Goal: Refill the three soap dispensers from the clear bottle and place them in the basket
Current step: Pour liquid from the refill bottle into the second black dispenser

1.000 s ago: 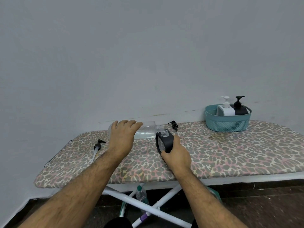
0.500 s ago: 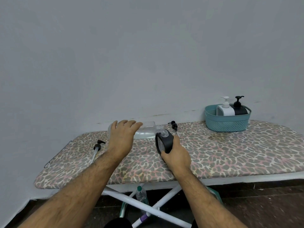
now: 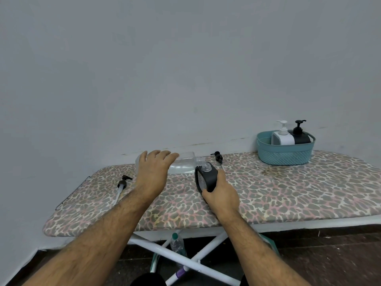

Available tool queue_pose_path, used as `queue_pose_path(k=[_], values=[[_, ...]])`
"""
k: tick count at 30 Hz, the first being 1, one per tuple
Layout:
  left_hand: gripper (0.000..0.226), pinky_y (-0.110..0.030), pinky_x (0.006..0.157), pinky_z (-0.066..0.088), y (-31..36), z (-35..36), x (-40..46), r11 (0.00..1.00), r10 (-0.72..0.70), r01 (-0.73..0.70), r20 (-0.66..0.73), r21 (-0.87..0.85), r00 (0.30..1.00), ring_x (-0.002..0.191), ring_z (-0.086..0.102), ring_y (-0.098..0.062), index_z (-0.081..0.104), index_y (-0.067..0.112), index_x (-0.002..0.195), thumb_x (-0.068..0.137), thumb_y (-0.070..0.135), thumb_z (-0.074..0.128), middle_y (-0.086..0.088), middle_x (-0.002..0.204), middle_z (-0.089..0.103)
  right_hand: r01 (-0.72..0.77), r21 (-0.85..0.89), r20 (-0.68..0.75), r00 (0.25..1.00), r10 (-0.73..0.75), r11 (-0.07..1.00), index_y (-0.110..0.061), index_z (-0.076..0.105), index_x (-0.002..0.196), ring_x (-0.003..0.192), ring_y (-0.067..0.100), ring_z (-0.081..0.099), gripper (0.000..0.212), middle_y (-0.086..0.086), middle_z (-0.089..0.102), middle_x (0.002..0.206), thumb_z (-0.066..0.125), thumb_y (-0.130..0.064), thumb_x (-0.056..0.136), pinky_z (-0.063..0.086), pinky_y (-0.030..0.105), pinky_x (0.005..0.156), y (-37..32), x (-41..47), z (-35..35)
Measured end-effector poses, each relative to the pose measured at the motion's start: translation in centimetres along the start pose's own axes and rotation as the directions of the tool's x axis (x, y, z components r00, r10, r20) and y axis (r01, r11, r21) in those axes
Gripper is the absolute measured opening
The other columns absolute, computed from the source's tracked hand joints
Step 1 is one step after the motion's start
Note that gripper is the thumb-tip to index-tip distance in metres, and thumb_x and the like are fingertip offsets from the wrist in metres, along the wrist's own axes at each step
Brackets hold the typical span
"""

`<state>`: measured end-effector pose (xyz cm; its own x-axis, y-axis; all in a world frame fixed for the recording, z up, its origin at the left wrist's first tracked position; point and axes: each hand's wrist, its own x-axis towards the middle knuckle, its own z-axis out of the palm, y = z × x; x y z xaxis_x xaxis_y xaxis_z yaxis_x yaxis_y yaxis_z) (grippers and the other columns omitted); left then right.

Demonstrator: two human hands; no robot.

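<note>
My left hand (image 3: 153,171) holds the clear bottle (image 3: 183,165) tipped on its side, its open neck pointing right at the dispenser's mouth. A black soap dispenser (image 3: 207,177) with its pump off stands on the leopard-print ironing board (image 3: 288,193), and my right hand (image 3: 221,195) grips its lower side. One loose black pump (image 3: 218,156) lies just behind the dispenser, and another pump with a tube (image 3: 121,185) lies at the left. In the teal basket (image 3: 285,155) at the back right stand a white dispenser (image 3: 282,136) and a black dispenser (image 3: 300,136).
The board stands against a grey wall. Under it are white crossed legs and a small plastic bottle with a green cap (image 3: 177,244) on the dark floor. The board's right half between my right hand and the basket holds nothing.
</note>
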<state>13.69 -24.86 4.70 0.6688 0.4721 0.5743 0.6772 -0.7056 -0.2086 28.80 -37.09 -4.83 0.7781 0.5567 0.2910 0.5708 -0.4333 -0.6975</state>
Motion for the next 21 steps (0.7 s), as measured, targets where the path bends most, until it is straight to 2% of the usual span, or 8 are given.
queue_pose_path(k=[6, 13, 21], values=[[0.081, -0.052, 0.113, 0.025, 0.16, -0.26, 0.06, 1.000, -0.006, 0.005, 0.012, 0.002, 1.000, 0.127, 0.050, -0.024, 0.051, 0.035, 0.136, 0.072, -0.010, 0.070, 0.006, 0.136, 0.058, 0.002, 0.002, -0.006, 1.000, -0.002, 1.000, -0.028, 0.034, 0.140, 0.058, 0.007, 0.052, 0.069, -0.014, 0.058, 0.073, 0.070, -0.044, 0.083, 0.032, 0.021, 0.044, 0.05, 0.00, -0.01], [0.083, -0.055, 0.112, 0.025, 0.13, -0.32, 0.15, 1.000, 0.002, -0.002, 0.005, -0.004, 1.000, 0.126, 0.051, -0.027, 0.053, 0.033, 0.135, 0.068, -0.014, 0.070, 0.003, 0.135, 0.059, 0.002, 0.000, -0.002, 1.000, -0.002, 1.000, -0.028, 0.033, 0.139, 0.062, 0.011, 0.055, 0.069, -0.013, 0.059, 0.076, 0.070, -0.043, 0.082, 0.038, 0.025, 0.050, 0.08, 0.05, -0.01], [0.083, -0.055, 0.112, 0.025, 0.11, -0.13, 0.17, 1.000, 0.009, -0.009, -0.014, 0.004, 1.000, 0.125, 0.052, -0.027, 0.054, 0.033, 0.133, 0.068, -0.014, 0.070, 0.002, 0.134, 0.060, 0.001, 0.000, 0.004, 1.000, -0.002, 1.000, -0.028, 0.033, 0.138, 0.060, 0.010, 0.054, 0.068, -0.014, 0.058, 0.074, 0.069, -0.044, 0.083, 0.034, 0.024, 0.047, 0.07, 0.04, -0.08]])
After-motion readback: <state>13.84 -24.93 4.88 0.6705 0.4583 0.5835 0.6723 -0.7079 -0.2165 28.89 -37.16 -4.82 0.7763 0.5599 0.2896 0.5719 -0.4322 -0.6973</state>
